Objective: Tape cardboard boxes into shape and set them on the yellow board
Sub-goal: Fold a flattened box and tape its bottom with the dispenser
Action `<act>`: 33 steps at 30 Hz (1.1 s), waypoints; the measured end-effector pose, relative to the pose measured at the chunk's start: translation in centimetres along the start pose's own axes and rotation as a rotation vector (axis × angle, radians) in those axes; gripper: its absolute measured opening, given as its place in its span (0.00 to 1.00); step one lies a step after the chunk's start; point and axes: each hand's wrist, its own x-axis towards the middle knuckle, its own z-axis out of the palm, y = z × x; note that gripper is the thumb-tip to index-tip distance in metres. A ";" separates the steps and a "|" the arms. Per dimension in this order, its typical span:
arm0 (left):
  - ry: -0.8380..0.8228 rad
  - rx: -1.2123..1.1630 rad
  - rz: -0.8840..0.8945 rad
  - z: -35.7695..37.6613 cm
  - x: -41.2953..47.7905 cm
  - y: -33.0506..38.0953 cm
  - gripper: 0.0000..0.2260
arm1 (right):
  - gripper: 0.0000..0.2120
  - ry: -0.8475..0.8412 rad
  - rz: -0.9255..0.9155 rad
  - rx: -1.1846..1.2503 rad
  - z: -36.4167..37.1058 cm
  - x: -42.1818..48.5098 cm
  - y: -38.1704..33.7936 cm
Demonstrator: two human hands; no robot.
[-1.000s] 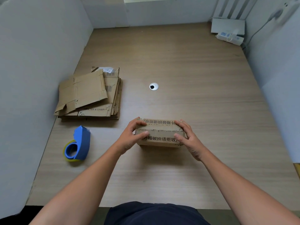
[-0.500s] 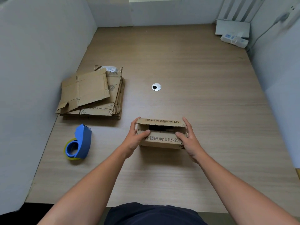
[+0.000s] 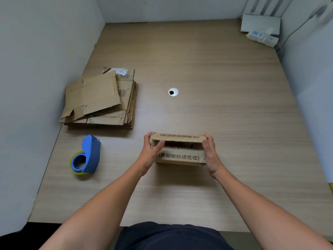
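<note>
Cardboard box (image 3: 180, 156) sits on the wooden desk (image 3: 225, 91), near its front middle. At far left, a blue tape dispenser (image 3: 88, 156) lies untouched, with a stack of flattened cartons (image 3: 100, 100) behind it. Left hand (image 3: 151, 154) curls round the box's left end, thumb at the opening. Right hand (image 3: 211, 156) curls round the right end. Top flaps that met a second ago now stand apart, showing a dark gap, so taping probably still lies ahead.

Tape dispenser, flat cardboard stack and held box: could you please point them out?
tape dispenser (image 3: 91, 152), head view, blue body.
flat cardboard stack (image 3: 97, 94), head view, top sheet.
box (image 3: 180, 156), head view, printed near flap.
</note>
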 end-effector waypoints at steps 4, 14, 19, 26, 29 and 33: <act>0.045 -0.057 -0.031 0.3 0.2 0.3 0.17 | 0.17 0.063 -0.038 -0.011 0.3 0.4 0.2; 0.085 -0.013 -0.004 0.1 -0.6 -1.5 0.17 | 0.22 -0.016 -0.079 -0.089 -0.9 -0.8 1.3; 0.101 0.042 -0.015 0.1 -1.9 -4.3 0.21 | 0.23 -0.039 -0.079 -0.190 -0.7 -2.7 3.3; 0.174 0.197 0.067 -0.3 -1.4 -4.8 0.22 | 0.26 -0.067 -0.096 -0.276 0.0 -2.4 3.6; 0.204 0.289 0.073 -0.5 -0.1 -4.5 0.22 | 0.27 -0.063 -0.093 -0.282 0.4 -1.4 3.3; 0.291 0.495 0.189 -1.1 1.8 -3.5 0.26 | 0.28 -0.026 -0.104 -0.353 1.3 0.9 2.9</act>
